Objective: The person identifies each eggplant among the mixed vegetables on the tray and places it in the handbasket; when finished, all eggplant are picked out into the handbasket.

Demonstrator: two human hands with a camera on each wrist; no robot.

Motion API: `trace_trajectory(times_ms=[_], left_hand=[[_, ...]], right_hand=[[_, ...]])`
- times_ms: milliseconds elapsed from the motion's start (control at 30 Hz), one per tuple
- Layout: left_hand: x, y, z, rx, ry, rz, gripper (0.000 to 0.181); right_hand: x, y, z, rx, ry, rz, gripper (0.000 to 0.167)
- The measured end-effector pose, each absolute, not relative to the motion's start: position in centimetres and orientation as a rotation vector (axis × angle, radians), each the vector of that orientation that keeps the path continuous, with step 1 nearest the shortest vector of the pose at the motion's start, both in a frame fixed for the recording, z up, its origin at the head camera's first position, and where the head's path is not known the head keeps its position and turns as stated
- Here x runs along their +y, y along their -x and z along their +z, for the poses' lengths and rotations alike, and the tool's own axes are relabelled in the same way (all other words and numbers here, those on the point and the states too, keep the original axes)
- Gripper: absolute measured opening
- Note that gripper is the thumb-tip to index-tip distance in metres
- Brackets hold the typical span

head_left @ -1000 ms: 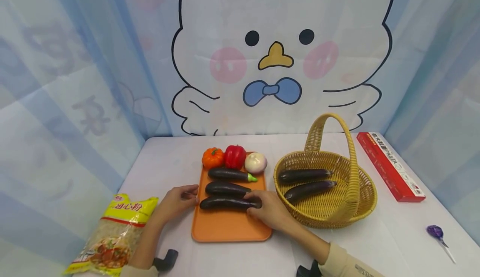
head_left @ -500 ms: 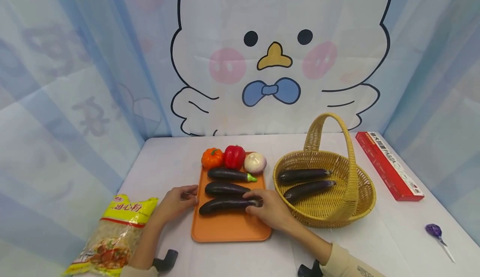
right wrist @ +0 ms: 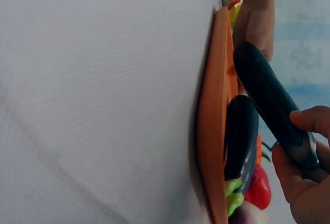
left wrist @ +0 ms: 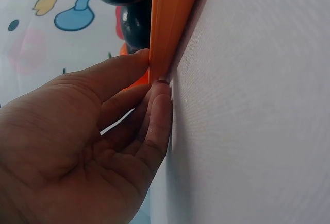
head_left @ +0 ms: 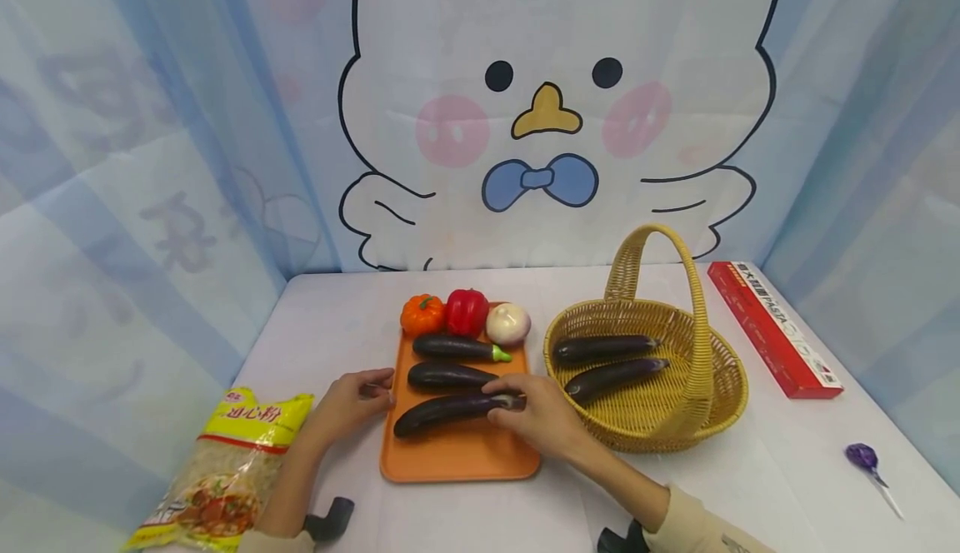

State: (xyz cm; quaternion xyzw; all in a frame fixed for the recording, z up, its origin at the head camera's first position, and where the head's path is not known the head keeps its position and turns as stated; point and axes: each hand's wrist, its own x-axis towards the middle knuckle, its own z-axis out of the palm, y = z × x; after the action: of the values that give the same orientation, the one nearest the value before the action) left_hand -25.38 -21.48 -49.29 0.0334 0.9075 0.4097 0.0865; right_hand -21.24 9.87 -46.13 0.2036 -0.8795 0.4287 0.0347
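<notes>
My right hand (head_left: 542,413) grips a dark purple eggplant (head_left: 442,413) by its right end. In the right wrist view that eggplant (right wrist: 268,92) is tilted up off the tray, thumb on one side and fingers on the other. On the left, my left hand (left wrist: 98,126) pinches the edge of the orange tray (left wrist: 172,18), thumb at the rim and fingertips low beside it. Two more eggplants lie across the tray: one plain dark eggplant (head_left: 448,376) and one with a green stem (head_left: 457,346).
An orange pumpkin (head_left: 422,316), a red bell pepper (head_left: 467,313) and a white-purple onion (head_left: 507,324) line the tray's back. Right of it stands a handled wicker basket (head_left: 731,386) with two eggplants. A pasta bag (head_left: 225,470), a red pasta box (head_left: 776,332) and a purple lollipop (head_left: 862,456) lie around.
The eggplant in my right hand has lifted and swung, its left end coming toward the tray's front and away from the eggplant behind. My left hand stays at the tray's edge.
</notes>
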Motion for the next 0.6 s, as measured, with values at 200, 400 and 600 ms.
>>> trace_trajectory(times_ms=[200, 400, 600], left_hand=[[-21.5, 25.4, -49.2, 2.694, -0.106, 1.230, 0.047], [-21.4, 25.4, -49.1, 2.678, -0.095, 1.233, 0.047], [-21.3, 25.2, -48.9, 2.666, -0.070, 1.243, 0.047]], right_hand=[[10.2, 20.5, -44.4, -2.655, -0.628, 1.428, 0.028], [10.7, 19.7, -42.4, -2.634, -0.678, 1.534, 0.028], [11.3, 18.6, -40.4, -2.562, -0.726, 1.663, 0.026]])
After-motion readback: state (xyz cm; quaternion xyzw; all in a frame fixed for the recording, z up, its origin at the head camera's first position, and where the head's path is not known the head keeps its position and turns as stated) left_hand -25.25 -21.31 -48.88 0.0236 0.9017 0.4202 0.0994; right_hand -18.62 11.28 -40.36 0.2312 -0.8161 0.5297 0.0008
